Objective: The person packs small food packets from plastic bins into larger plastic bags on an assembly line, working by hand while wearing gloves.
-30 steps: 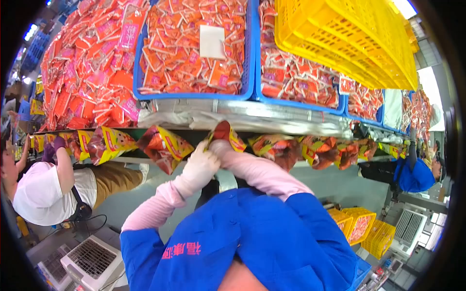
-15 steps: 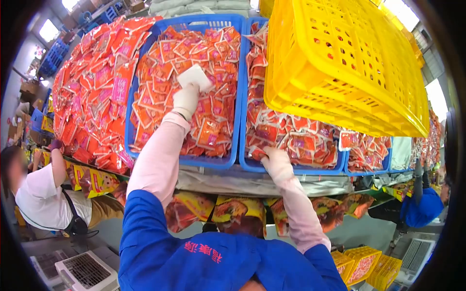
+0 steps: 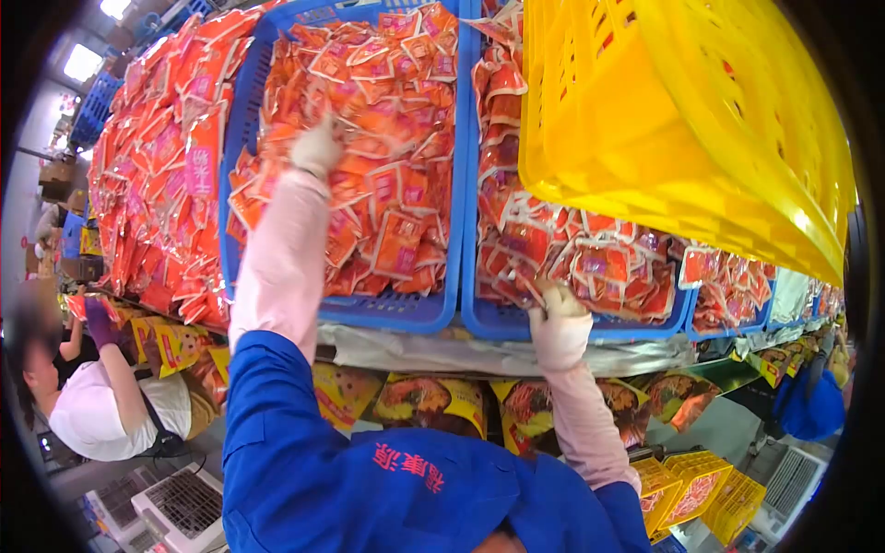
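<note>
My left hand, in a white glove, is over the red packets in the middle blue basket. Its fingers are smeared by motion, and whatever they may hold cannot be made out. My right hand, also gloved in white, is at the near rim of the right blue basket. Its fingers are pressed together on the edge of a red packet there. More red packets fill this basket, some with purple print.
A large yellow crate leans over the right basket. Loose red packets are heaped at the left. Printed bags hang along the near edge. One co-worker is at the left, another at the right.
My left hand has moved left, and the white piece it held no longer shows. My right hand remains at the right basket's near rim. The left co-worker's hand now has a red packet.
</note>
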Action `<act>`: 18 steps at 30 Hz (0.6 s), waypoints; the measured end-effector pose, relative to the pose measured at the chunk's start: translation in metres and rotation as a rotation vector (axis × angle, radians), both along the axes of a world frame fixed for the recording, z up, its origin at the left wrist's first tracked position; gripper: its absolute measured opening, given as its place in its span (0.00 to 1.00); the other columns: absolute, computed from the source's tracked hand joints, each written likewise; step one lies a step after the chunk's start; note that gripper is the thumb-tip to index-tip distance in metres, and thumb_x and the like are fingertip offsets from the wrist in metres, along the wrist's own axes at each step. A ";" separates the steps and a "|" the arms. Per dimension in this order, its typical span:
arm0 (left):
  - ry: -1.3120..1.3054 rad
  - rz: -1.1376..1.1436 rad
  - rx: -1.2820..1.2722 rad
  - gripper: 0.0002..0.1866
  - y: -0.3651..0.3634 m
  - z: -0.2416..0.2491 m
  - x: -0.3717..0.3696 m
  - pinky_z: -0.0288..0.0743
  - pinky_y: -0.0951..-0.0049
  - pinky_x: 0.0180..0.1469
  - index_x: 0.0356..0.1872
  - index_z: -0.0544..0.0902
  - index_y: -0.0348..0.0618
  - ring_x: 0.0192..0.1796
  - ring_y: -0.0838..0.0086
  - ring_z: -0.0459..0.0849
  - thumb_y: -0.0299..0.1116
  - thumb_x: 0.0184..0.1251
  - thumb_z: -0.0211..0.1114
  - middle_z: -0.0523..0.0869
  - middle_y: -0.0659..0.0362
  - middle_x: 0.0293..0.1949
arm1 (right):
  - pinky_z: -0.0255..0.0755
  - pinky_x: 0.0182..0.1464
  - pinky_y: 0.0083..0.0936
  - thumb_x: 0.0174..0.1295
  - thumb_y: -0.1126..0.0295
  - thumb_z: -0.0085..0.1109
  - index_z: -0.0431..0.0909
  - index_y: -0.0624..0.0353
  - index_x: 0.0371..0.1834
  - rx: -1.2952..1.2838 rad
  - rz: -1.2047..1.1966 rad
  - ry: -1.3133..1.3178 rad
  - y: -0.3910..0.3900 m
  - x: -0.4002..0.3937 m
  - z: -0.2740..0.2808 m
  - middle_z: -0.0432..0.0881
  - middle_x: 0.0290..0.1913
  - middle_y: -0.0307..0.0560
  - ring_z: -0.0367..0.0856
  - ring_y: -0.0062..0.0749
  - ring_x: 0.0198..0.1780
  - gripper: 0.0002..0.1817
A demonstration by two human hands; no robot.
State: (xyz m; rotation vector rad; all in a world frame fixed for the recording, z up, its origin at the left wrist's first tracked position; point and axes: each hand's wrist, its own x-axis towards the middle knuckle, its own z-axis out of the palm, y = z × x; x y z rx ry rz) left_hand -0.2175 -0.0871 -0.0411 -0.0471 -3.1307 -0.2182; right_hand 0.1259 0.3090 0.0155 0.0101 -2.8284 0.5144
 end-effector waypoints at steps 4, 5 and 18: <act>-0.092 -0.110 0.115 0.30 0.074 -0.009 0.119 0.81 0.47 0.39 0.75 0.67 0.52 0.39 0.47 0.89 0.39 0.72 0.57 0.90 0.44 0.38 | 0.78 0.39 0.44 0.53 0.67 0.75 0.82 0.50 0.49 -0.050 -0.012 -0.004 0.000 0.002 -0.003 0.85 0.38 0.50 0.86 0.49 0.37 0.19; -0.114 -0.241 0.165 0.28 0.081 -0.024 0.150 0.81 0.49 0.40 0.73 0.70 0.49 0.40 0.49 0.89 0.38 0.72 0.56 0.90 0.45 0.38 | 0.78 0.39 0.44 0.56 0.69 0.72 0.82 0.52 0.48 -0.050 -0.027 -0.042 -0.001 0.001 -0.002 0.86 0.37 0.53 0.86 0.52 0.37 0.16; -0.175 -0.554 0.844 0.22 -0.013 0.191 0.372 0.79 0.70 0.47 0.63 0.81 0.40 0.42 0.72 0.87 0.21 0.67 0.61 0.88 0.52 0.40 | 0.77 0.39 0.26 0.70 0.68 0.63 0.84 0.60 0.55 -0.897 -0.117 -0.086 -0.041 0.042 0.104 0.90 0.37 0.38 0.83 0.22 0.35 0.14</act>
